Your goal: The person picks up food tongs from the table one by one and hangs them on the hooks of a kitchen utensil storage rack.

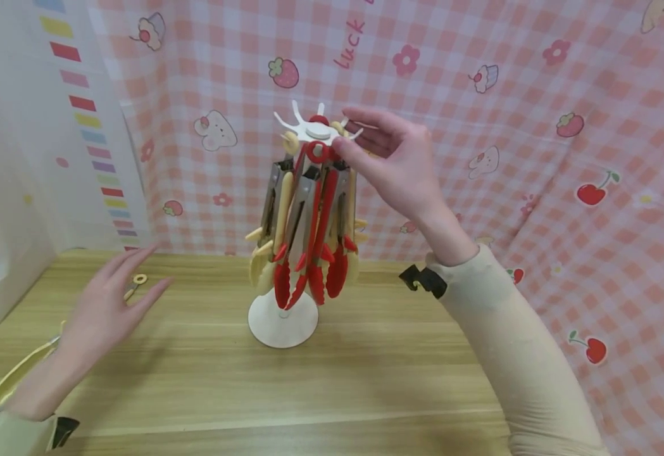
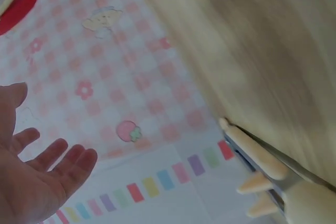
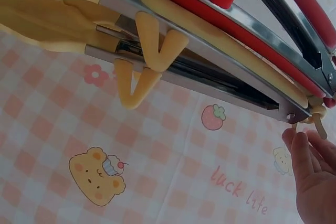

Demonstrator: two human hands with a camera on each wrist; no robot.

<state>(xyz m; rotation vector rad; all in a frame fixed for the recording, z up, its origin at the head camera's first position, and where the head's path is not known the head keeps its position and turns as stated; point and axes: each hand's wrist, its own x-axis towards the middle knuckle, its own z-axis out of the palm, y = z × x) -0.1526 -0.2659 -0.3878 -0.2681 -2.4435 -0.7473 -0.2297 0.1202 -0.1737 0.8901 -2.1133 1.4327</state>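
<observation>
A white rack (image 1: 316,132) with upward-curved hooks holds several metal tongs with red (image 1: 326,206) and cream (image 1: 282,212) grips and scalloped heads, hanging by their end rings. My right hand (image 1: 402,158) is at the rack's right side, thumb and fingers spread about the hooks and a cream ring. In the right wrist view, its fingertips (image 3: 300,140) are beside the top end of cream-gripped tongs (image 3: 226,51); firm hold does not show. My left hand (image 1: 100,310) hovers over the table's left side, fingers extended, holding nothing. Cream-coloured tongs (image 1: 21,370) lie below it, partly hidden.
The rack's round white base (image 1: 283,323) stands on a wood-grain table (image 1: 360,380). A cream ring end (image 1: 140,278) shows beside the left hand. Pink checked cloth (image 1: 240,190) hangs behind and at the right; a white patterned sheet (image 1: 18,145) hangs at the left.
</observation>
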